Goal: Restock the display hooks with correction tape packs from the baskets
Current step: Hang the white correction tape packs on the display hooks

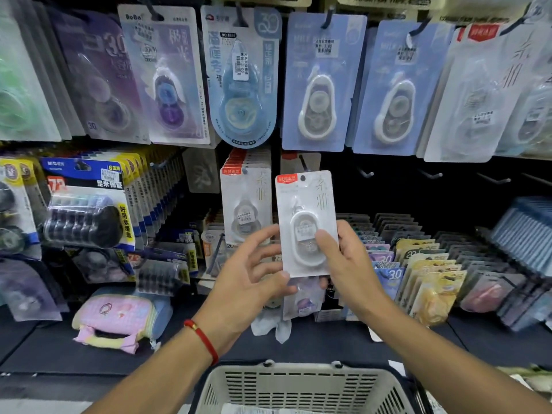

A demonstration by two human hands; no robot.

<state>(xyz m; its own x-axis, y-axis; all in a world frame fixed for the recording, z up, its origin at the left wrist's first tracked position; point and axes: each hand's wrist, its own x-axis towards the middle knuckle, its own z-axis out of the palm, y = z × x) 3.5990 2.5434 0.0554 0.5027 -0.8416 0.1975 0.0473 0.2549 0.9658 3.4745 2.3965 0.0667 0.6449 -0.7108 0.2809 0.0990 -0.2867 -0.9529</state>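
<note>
A white correction tape pack [304,201] with a red label is held upright in front of the display. My right hand [349,264] grips it, thumb over the blister and fingers behind its right edge. My left hand [254,273] pinches its lower left corner and seems to hold a second, purplish pack [304,300] below it. The pack's hang hole sits just below a dark hook [303,162]. A stack of matching packs [246,201] hangs on the hook to the left. A beige basket [298,383] stands below my arms, with white packs faintly visible inside.
Upper hooks carry blue, purple and white correction tape packs [322,82]. Several bare hooks [430,174] stick out at the right. Rows of packs [418,264] stand in trays at lower right. A pink pencil case [116,321] lies on the dark shelf at left.
</note>
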